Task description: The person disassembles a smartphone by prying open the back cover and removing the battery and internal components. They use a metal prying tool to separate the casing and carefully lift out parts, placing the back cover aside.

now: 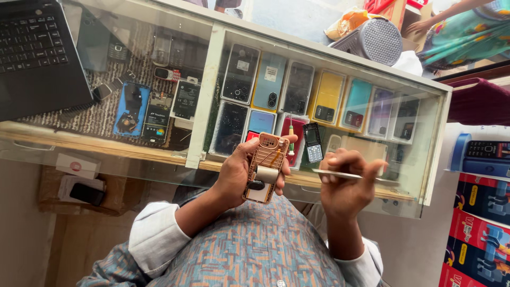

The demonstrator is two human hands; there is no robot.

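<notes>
Holding opened phone (266, 168) upright in left hand (239, 178), fingers curled round both long edges, thumb on near side, above glass counter (159, 159). Pinching thin metal tool (345, 175) flat in right hand (345, 186), tip toward phone, not touching. Risks, judged: loose grip lets phone tip and drop onto glass; tool slip could scratch exposed board. Phone: back off, orange-tan frame, small grey cylinder part mid-body, black piece below.

A glass-topped display desk (212, 90) with a pale frame and wooden shelf edge holds rows of coloured phones, a black laptop (37, 53) rests on it, and red-blue cartons (481, 223) stack beside it in daylight.
</notes>
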